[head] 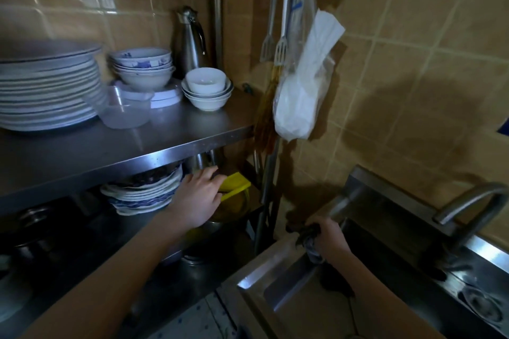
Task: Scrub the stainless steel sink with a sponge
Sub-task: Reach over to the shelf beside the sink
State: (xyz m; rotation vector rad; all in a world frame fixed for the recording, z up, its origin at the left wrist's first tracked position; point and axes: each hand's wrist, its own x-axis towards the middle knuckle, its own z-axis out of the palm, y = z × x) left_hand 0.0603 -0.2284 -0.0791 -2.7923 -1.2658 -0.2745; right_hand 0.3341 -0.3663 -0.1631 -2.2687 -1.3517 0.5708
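Near edge first: stainless steel sink [256,278], basin dark, no scrubbing under way. I read this as the fetch step: getting the sponge.

My right hand [329,237] sits at the sink's far left corner, fingers curled tight round a dark wet rag [309,245] draped over the rim.

My left hand [198,198] is in under the steel shelf's front edge [137,162], fingers stretched out straight with no curl showing, tips on a flat yellow plastic-looking piece [238,181] at the lower shelf's right end. Can't tell if that's the sponge.

Next: pinch it, pull back low, then swing right to the basin.

Room is tight: shelf edge above the wrist, stacked patterned plates [143,195] just beside on the left, upright steel post [268,190] between the shelf and the sink. The curved steel tap [468,201] overhangs the basin's far side.
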